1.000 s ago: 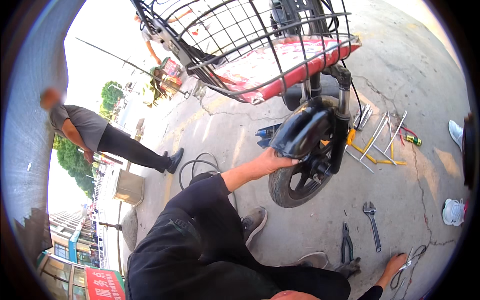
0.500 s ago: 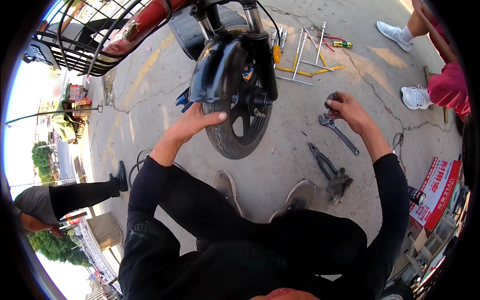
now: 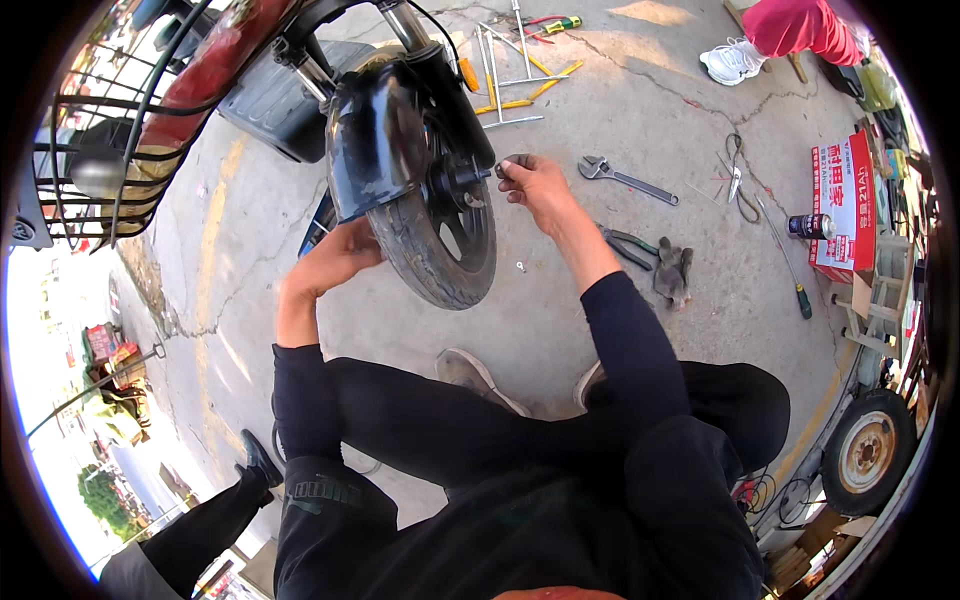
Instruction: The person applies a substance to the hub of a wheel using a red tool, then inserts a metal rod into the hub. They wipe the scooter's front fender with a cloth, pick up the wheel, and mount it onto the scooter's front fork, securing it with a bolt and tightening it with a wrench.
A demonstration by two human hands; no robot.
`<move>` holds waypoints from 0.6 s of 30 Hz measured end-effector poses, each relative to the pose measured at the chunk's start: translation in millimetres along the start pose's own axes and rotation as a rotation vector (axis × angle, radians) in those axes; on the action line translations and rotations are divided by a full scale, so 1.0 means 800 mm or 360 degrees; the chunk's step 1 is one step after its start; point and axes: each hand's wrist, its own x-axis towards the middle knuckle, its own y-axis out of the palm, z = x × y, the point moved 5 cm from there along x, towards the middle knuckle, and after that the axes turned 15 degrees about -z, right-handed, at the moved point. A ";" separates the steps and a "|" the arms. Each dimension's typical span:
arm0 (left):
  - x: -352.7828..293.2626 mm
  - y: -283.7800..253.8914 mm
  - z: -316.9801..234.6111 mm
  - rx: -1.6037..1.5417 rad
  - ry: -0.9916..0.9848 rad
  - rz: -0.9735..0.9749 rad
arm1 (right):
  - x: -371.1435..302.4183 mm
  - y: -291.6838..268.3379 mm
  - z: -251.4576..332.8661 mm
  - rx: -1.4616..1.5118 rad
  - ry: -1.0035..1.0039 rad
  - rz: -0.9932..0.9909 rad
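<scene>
In front of me a wheel with a black tyre [image 3: 440, 262] hangs in a fork under a glossy black mudguard [image 3: 375, 140]. My left hand [image 3: 340, 258] is at the tyre's left side, below the mudguard's edge, its fingers partly hidden behind the wheel. On the other side, my right hand [image 3: 537, 188] is closed, thumb against fingers, just beside the tip of the axle [image 3: 478, 175]. A small dark thing seems to be pinched there, too small to name. An adjustable wrench [image 3: 628, 180] lies on the ground to the right of that hand.
Pliers [image 3: 630, 247] and a dirty grey glove [image 3: 674, 272] lie near my right forearm. T-handled wrenches [image 3: 512, 104] lie beyond the wheel. Scissors [image 3: 738, 180], a screwdriver [image 3: 803, 300], a can [image 3: 811, 226] and a red-white box [image 3: 843, 205] are at right. A basket [image 3: 85, 180] overhangs at left.
My right hand has come left from above the wrench to the axle's end. My left hand has slid from the tyre's front round to its left side. The view has turned rightward.
</scene>
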 end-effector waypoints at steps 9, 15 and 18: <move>0.043 0.019 0.015 -0.0084 0.0041 -0.0857 | -0.018 0.026 -0.029 0.0608 -0.0162 -0.0271; 0.054 0.022 0.031 -0.0084 0.0135 -0.0854 | -0.031 0.031 -0.029 0.0581 -0.0239 -0.0270; 0.054 0.027 0.031 -0.0256 0.0116 -0.0817 | -0.034 0.027 -0.027 0.0540 -0.0303 -0.0249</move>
